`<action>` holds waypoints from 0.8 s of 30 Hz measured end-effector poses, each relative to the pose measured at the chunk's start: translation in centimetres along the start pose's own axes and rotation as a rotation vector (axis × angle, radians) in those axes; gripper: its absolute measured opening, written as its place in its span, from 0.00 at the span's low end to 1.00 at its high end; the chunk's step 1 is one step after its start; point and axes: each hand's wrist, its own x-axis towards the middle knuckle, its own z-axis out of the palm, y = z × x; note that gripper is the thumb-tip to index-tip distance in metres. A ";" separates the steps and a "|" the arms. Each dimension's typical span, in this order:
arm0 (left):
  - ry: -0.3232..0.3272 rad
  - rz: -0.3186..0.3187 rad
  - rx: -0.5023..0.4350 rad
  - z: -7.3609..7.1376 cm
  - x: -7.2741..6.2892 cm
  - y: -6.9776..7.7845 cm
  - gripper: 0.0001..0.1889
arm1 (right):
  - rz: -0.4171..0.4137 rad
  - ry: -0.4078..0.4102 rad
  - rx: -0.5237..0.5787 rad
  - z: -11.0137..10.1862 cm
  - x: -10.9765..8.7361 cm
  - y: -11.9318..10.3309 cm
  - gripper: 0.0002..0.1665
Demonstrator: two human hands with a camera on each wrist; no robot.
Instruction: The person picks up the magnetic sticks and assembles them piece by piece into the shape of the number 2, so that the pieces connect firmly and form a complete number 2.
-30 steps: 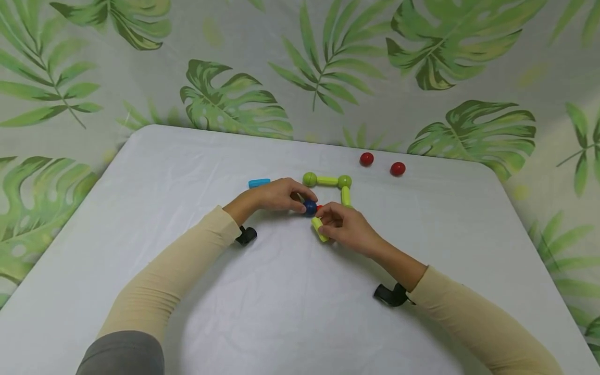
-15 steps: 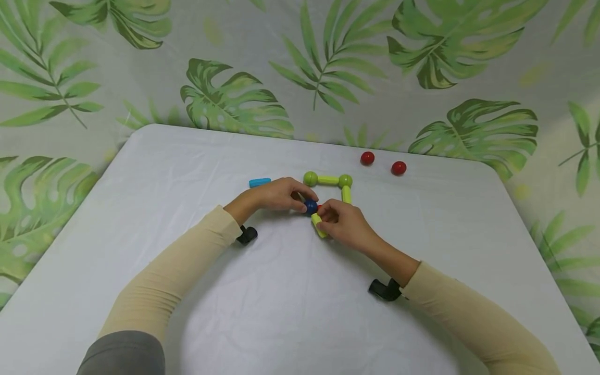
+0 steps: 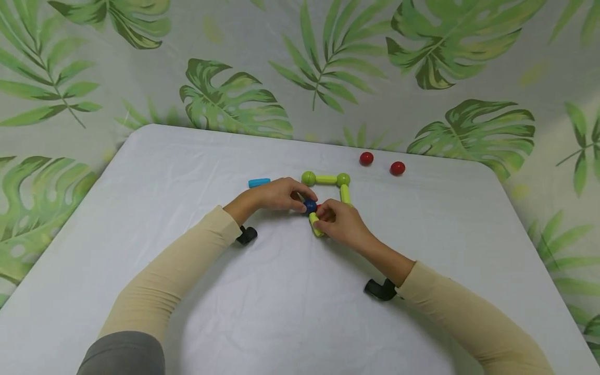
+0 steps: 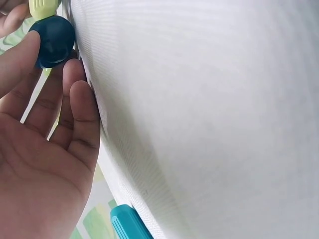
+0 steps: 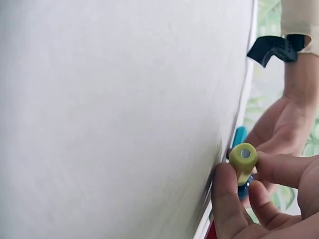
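My left hand (image 3: 286,194) pinches a dark blue ball (image 3: 310,207) between thumb and fingers near the table's middle. A short yellow-green magnetic rod (image 3: 316,226) is pinched by my right hand (image 3: 346,224), its far end against the ball. In the left wrist view the rod (image 4: 44,7) meets the blue ball (image 4: 56,44) directly. The right wrist view shows a round metal disc in the rod's near end (image 5: 244,154). A small red piece (image 3: 319,207) peeks out beside the ball, mostly hidden by my right fingers.
Beyond my hands, green balls (image 3: 308,178) and yellow-green rods (image 3: 325,179) form a corner, partly covered by my right hand. A blue rod (image 3: 259,183) lies behind my left wrist. Two red balls (image 3: 366,159) sit near the white table's (image 3: 262,312) back edge.
My right hand has moved slightly left and away from me, bringing the yellow-green rod up to the blue ball. My left hand has stayed in place.
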 end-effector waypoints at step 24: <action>0.015 -0.032 0.004 0.1 0.1 0.1 0.20 | 0.122 -0.057 0.211 0.8 -0.1 0.0 0.19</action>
